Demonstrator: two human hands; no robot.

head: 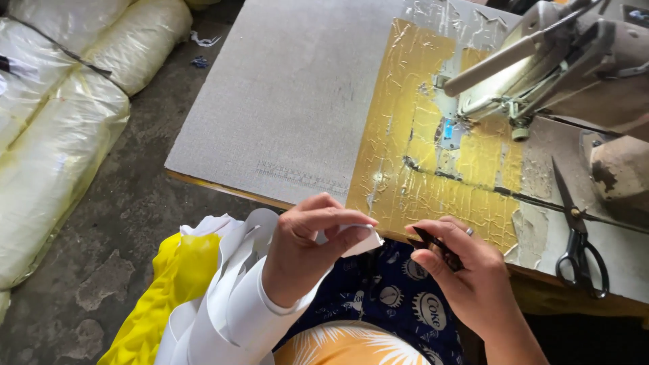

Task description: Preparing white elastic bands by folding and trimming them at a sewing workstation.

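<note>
A grey, textured tabletop (291, 101) is seen from above, part of it covered by a crinkled patch of gold tape (419, 182) under clear film. At its right end a worn sewing machine (574, 61) is mounted, and black-handled scissors (578, 236) are laid flat beside it near the front edge. Below the tabletop a cracked concrete floor (128, 223) is visible, where large bundles wrapped in pale plastic (54, 115) are stacked at the left.

No open container is shown; only the wrapped bundles are closed around their contents, which cannot be made out.

At the near edge, a small white fabric piece (362, 238) is pinched between the thumb and fingers of the left hand (304, 253). Just beside it, a small dark tool (438, 247) is gripped in the closed fingers of the right hand (466, 274), its tip pointed at the fabric piece. More white strips (236, 284) and yellow cloth (169, 297) are draped over the lap, over a dark blue patterned garment (399, 297).
</note>
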